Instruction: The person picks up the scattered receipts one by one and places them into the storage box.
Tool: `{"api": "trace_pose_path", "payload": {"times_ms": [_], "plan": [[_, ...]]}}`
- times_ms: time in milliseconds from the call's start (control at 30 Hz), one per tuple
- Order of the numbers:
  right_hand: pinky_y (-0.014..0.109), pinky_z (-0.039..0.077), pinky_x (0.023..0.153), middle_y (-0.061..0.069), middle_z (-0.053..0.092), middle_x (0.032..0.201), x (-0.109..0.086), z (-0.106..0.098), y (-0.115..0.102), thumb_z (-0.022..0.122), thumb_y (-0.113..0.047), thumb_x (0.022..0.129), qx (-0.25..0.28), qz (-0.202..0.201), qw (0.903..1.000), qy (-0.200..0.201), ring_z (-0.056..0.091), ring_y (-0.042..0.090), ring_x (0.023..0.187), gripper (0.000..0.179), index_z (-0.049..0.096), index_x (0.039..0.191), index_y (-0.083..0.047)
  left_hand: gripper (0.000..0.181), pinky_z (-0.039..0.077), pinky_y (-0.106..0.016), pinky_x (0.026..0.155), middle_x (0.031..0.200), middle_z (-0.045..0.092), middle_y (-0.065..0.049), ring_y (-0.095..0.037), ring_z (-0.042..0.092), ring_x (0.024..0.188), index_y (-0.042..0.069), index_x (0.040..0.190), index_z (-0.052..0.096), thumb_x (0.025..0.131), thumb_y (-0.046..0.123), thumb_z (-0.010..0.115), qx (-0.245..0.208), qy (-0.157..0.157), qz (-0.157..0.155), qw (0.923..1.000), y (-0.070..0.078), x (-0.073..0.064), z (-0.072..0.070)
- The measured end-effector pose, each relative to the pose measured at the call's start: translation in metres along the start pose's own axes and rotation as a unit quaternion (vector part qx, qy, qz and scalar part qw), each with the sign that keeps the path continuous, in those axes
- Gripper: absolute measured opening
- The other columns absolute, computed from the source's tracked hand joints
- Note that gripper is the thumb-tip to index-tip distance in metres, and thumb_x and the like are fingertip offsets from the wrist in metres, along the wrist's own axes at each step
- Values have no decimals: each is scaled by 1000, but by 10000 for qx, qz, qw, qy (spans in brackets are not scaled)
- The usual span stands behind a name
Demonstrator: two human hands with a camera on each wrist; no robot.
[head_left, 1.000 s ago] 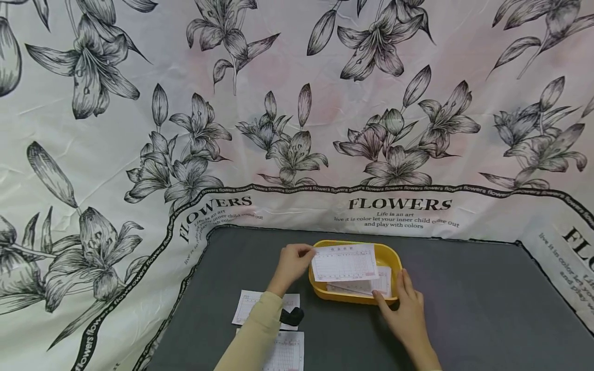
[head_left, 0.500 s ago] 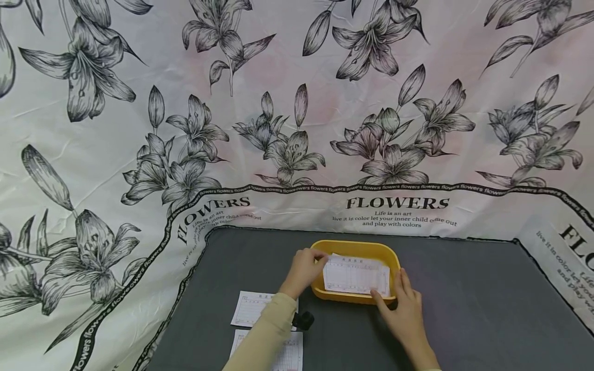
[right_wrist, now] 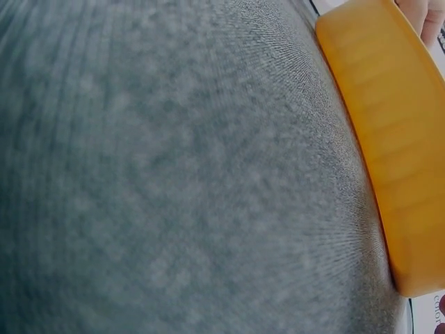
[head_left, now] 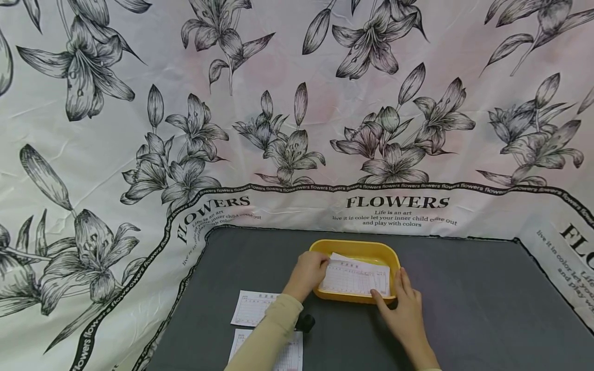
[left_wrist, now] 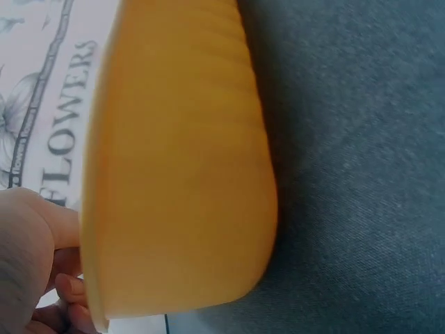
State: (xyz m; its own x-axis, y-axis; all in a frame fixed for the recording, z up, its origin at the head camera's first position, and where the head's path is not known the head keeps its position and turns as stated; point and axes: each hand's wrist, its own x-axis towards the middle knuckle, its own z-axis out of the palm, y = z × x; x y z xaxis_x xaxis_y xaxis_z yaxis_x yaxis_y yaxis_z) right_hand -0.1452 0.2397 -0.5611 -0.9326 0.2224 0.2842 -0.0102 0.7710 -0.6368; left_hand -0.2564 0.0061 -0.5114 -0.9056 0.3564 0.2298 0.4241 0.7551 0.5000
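In the head view a printed paper form lies at a slant in a yellow plastic tray, over other paper whose edge shows behind it. My left hand reaches over the tray's left end and pinches the form's left edge; its fingertips are partly hidden. My right hand grips the tray's right end, thumb at the front rim and fingers along the side. The left wrist view shows the tray's outer wall with bent left fingers behind the rim.
Two more printed forms, an upper one and a lower one, lie on the dark grey cloth at the left, partly under my left forearm. A flower-printed sheet rises behind the cloth.
My left hand has brought the form right and down into the tray, over the papers there, then moved slightly lower. The right hand has stayed on the tray.
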Motion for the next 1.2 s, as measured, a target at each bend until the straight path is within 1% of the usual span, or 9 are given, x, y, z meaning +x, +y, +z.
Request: {"api": "trace_pose_path", "payload": {"times_ms": [200, 333, 500, 667, 767, 867, 933, 1033, 1200], "plan": [[66, 40, 101, 32, 28, 168, 0, 0, 0, 79, -41, 95, -7, -9, 10000, 31, 40, 54, 125, 97, 29, 160, 12, 16, 52, -22, 64, 78, 76, 4, -6, 60, 65, 11, 91, 84, 102, 13, 72, 663, 104, 413, 9969, -3, 2, 6], [66, 40, 101, 32, 28, 168, 0, 1, 0, 80, -40, 94, 7, -33, 10000, 72, 41, 53, 124, 97, 30, 160, 12, 29, 52, -25, 63, 62, 63, 6, -8, 53, 58, 14, 73, 74, 101, 14, 72, 1454, 58, 591, 9876, -4, 3, 9], [65, 41, 100, 31, 28, 169, 0, 2, 1, 80, -40, 94, 6, -28, 10000, 92, 41, 53, 124, 97, 31, 160, 11, 29, 58, -32, 72, 68, 67, 1, -17, 63, 69, 12, 73, 73, 102, 13, 70, 2187, 57, 645, 9736, -2, 3, 12], [64, 41, 100, 30, 28, 169, 0, 2, 1, 80, -39, 94, 18, -5, 9999, 126, 42, 52, 124, 96, 31, 160, 11, 14, 58, -33, 72, 85, 68, -5, -20, 63, 74, 9, 89, 80, 100, 14, 73, 2360, 9, 562, 9701, 0, 2, 11], [64, 41, 100, 30, 28, 169, 1, 3, 1, 80, -40, 94, -2, -1, 9999, 124, 41, 52, 124, 96, 31, 160, 11, 13, 59, -34, 76, 97, 68, -7, -22, 65, 81, 8, 101, 81, 100, 19, 74, 2063, -13, 398, 9777, 2, 1, 10], [64, 41, 100, 30, 29, 169, 1, 3, 1, 80, -41, 94, -23, 10, 9999, 108, 41, 52, 124, 97, 31, 160, 11, 19, 60, -36, 84, 110, 68, -8, -22, 67, 93, 9, 112, 80, 101, 24, 74, 1302, -8, 75, 9915, 2, 0, 8], [64, 41, 100, 29, 28, 169, 1, 3, 1, 80, -41, 94, -31, 28, 10000, 88, 41, 52, 124, 97, 31, 160, 11, 21, 60, -37, 88, 114, 67, -7, -22, 67, 99, 11, 116, 80, 102, 25, 73, 716, 73, -151, 9973, 1, -1, 7], [68, 40, 104, 29, 28, 169, 2, 3, 1, 79, -42, 94, 4, 39, 10000, 56, 42, 55, 128, 97, 30, 160, 11, 21, 59, -38, 92, 116, 65, -5, -21, 66, 105, 13, 117, 79, 103, 27, 72, 7, 290, -408, 9987, -2, -2, 4], [72, 32, 117, 29, 24, 171, 2, 3, 1, 79, -40, 95, 318, 110, 9994, -10, 34, 58, 148, 98, 27, 161, 10, 25, 59, -42, 96, 119, 65, -3, -22, 67, 109, 13, 120, 79, 105, 31, 69, -655, 558, -427, 9954, -9, -9, -4]]}}
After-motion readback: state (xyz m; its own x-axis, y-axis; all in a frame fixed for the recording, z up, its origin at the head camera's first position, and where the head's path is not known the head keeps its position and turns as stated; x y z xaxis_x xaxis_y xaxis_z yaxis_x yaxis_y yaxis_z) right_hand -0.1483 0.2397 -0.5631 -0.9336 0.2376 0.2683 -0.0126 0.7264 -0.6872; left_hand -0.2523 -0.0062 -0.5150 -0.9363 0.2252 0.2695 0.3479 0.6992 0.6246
